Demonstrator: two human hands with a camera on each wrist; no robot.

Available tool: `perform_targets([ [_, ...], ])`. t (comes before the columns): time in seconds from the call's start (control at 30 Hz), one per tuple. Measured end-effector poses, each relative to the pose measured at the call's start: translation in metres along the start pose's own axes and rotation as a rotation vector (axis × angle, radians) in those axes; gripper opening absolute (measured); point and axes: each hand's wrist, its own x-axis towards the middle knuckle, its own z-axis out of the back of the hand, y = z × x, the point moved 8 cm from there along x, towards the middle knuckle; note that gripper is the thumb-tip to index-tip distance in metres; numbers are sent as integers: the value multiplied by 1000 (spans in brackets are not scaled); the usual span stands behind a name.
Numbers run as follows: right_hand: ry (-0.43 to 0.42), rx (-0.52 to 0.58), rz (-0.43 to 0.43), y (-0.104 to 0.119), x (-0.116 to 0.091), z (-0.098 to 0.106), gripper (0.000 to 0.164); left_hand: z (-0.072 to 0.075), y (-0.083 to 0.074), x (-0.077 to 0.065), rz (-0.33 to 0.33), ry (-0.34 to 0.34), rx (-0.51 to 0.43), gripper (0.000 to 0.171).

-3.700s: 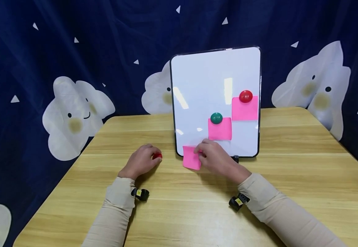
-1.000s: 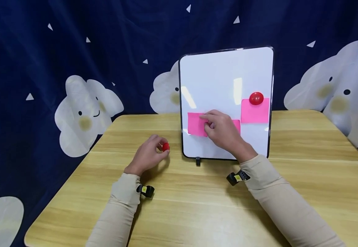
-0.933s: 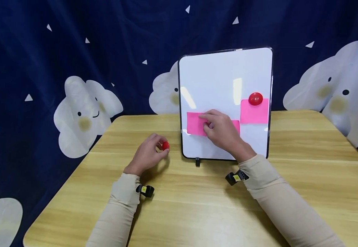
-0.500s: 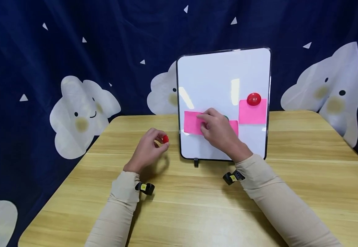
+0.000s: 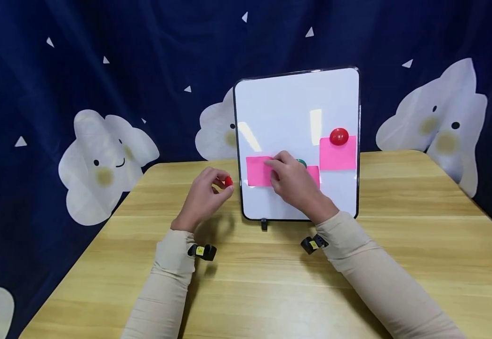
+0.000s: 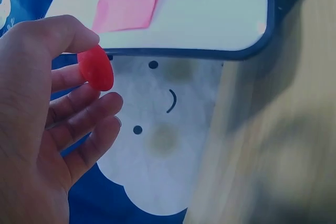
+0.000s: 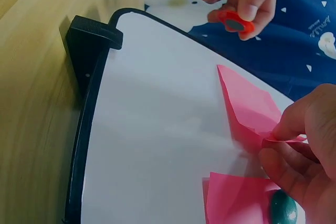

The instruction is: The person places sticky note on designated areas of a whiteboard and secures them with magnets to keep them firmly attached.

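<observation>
Pinched between thumb and finger of my left hand (image 5: pixel 203 197) is a round red magnet (image 5: pixel 228 181), raised just left of the whiteboard (image 5: pixel 279 113). Its dark underside faces the right wrist camera. My right hand (image 5: pixel 294 181) pinches the edge of a pink sticky note (image 5: pixel 257 171) against the lower left of the board; in the right wrist view this note (image 7: pixel 249 100) bends away from the surface. Partly behind that hand, a green magnet (image 7: pixel 283 206) sits on a second pink note (image 7: pixel 236 198). Farther right, another red magnet (image 5: pixel 339 136) tops a third pink note (image 5: pixel 337 157).
The whiteboard leans upright on the wooden table (image 5: pixel 246 282), with a black stand foot (image 5: pixel 264 224) at its lower edge. Behind it hangs a dark blue curtain (image 5: pixel 165 42) printed with white clouds.
The right hand has carried the sticky note from the board's bottom edge up onto its lower left. The left hand has lifted the red magnet off the table toward the board.
</observation>
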Motion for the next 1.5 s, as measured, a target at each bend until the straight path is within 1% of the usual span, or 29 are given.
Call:
perform_targets([
  [0.2,-30,7,13,0,2,2,29,3,-10,9,-30,-35,-15,21],
  [0.4,-34,-42,24,1,2,-2,33,5,-20,17,-76,-88,-35,20],
  [0.6,-43,-59,25,1,1,-3,38,4,-28,23,-100,-109,-69,24],
  [0.8,-74,-57,25,2,-1,-2,38,2,-31,26,-100,-131,-49,23],
  [0.93,-94,-93,23,3,-1,-2,36,0,-32,28,-95,-154,-44,26],
  [1.1,-101,-126,26,3,-1,-2,37,-3,-35,30,-112,-177,-52,30],
  [1.33,-103,-135,72,5,0,-2,42,-5,-46,36,-146,-196,-21,34],
  [1.5,-103,-150,76,5,1,-3,43,-6,-53,41,-157,-209,-5,34],
])
